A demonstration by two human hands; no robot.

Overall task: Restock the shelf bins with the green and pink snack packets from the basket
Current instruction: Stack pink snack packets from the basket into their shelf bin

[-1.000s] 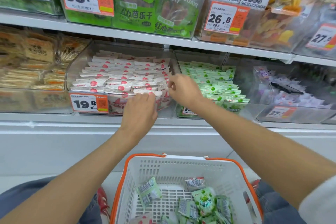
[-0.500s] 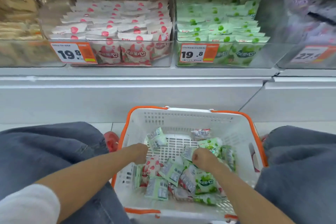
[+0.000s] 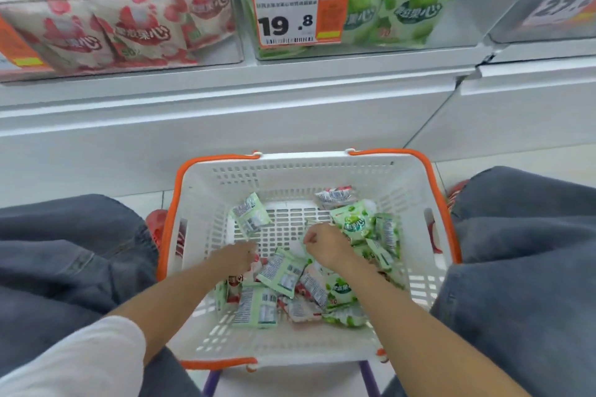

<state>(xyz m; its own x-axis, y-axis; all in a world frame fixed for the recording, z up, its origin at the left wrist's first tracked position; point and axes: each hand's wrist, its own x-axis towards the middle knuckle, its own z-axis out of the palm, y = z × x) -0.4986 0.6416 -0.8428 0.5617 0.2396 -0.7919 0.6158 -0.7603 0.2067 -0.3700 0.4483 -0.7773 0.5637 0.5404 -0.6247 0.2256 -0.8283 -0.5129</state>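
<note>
Left hand and right hand, fingers curled down into the packet heap in the basket; whether either grasps one cannot be told. Between them a green packet lies with its long axis 1-to-7 o'clock; bare floor mesh at 12 o'clock.

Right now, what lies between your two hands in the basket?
Head view: one green packet, barcode side up, lies between the left hand and right hand.
</note>
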